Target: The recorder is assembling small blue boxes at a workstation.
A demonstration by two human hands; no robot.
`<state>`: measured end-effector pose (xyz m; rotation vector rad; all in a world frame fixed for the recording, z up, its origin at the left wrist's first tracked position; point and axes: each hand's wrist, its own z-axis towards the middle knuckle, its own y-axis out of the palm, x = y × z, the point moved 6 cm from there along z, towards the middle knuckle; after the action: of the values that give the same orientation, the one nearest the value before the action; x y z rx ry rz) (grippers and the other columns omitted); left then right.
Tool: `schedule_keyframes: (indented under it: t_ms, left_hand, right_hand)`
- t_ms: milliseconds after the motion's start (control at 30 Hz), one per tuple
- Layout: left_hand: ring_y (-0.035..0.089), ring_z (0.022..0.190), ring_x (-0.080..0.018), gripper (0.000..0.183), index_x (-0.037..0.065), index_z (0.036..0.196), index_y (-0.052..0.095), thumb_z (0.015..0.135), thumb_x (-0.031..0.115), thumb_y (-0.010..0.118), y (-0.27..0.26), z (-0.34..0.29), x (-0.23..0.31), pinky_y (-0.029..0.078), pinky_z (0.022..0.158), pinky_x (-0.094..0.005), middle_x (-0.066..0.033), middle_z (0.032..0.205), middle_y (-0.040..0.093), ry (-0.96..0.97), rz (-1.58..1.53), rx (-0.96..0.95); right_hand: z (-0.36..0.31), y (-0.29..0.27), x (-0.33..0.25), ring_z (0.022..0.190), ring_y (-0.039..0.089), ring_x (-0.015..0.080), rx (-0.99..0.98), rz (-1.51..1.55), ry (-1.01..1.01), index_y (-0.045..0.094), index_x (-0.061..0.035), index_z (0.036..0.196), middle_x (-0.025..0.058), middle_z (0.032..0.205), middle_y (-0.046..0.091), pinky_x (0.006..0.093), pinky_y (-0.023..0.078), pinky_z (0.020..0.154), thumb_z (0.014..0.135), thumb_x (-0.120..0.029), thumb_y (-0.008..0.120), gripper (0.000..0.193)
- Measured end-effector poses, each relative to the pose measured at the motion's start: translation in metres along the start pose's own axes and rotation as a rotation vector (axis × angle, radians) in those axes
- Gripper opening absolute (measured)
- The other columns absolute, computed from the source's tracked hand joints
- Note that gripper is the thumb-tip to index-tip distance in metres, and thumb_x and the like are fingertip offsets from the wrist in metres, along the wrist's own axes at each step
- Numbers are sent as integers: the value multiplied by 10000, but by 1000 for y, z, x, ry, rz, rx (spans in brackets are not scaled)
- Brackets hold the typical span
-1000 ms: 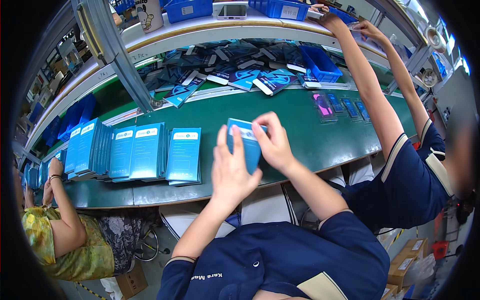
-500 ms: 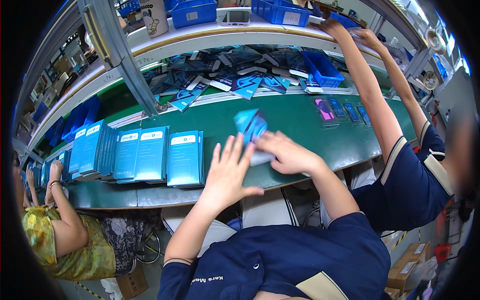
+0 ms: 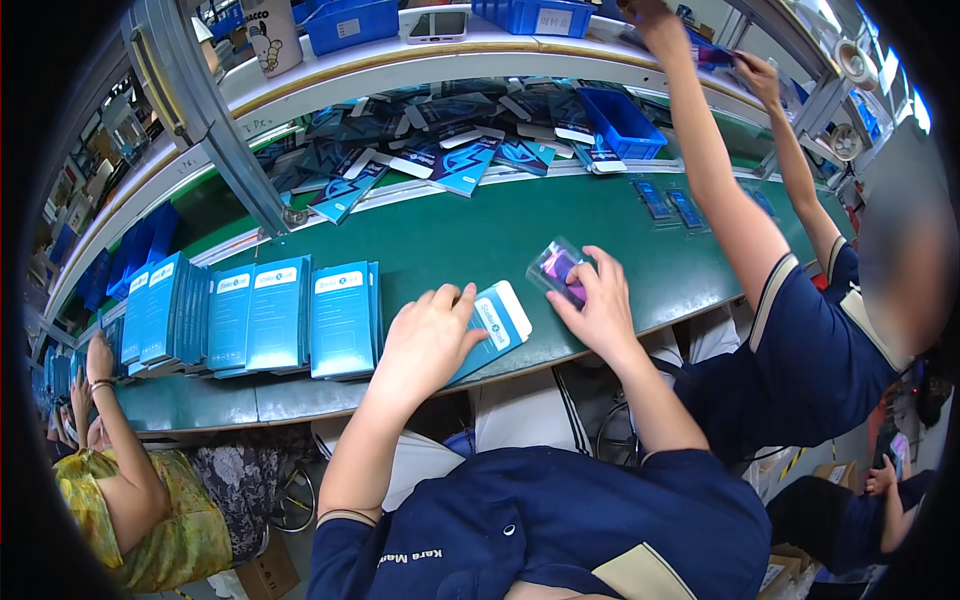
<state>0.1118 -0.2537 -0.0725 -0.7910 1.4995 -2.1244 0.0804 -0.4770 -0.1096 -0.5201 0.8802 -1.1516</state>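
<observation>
Grasping blue carton [image 3: 500, 325] with left hand [image 3: 425, 338], with thumb across its face and fingers curled over it (can't see the undersides, so can't tell how tight). Pinching clear pack with purple insert [image 3: 552, 264] between thumb and fingers of right hand [image 3: 602, 305]. Holding both over green table [image 3: 440, 230], near each other but not touching. Judged about midway on this unit: gripping a carton seemingly open at the white end, with the pack outside it. Looks well advanced overall, going by rows of blue boxes [image 3: 340, 325] at left, probably done. Leaves, at a guess, loose cartons [image 3: 465, 168] heaped under the shelf [image 3: 560, 62], plus packs with blue inserts [image 3: 653, 200] at right.
</observation>
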Motion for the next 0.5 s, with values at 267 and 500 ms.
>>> schedule_keyframes:
  t_ms: [267, 500]
  left_hand:
    - [369, 1409, -372, 892, -32, 1296, 556, 685, 587, 758, 37, -8, -16, 297, 1168, -454, -227, 1453, 460, 15, -198, -1]
    - [445, 1351, -343, 857, 32, 1303, 543, 619, 473, 814, 28, -8, 0, 336, 1134, -474, -206, 1387, 525, 101, -177, -17]
  right_hand:
    - [1, 2, -7, 1187, 512, 291, -631, 474, -127, 634, -118, 995, 69, 1286, 634, 551, 210, 1126, 590, -234, 866, 481]
    - [-27, 19, -79, 1506, 114, 391, -606, 833, -208, 440, -121, 1381, 185, 1620, 190, 630, 69, 1173, 684, 84, 506, 729]
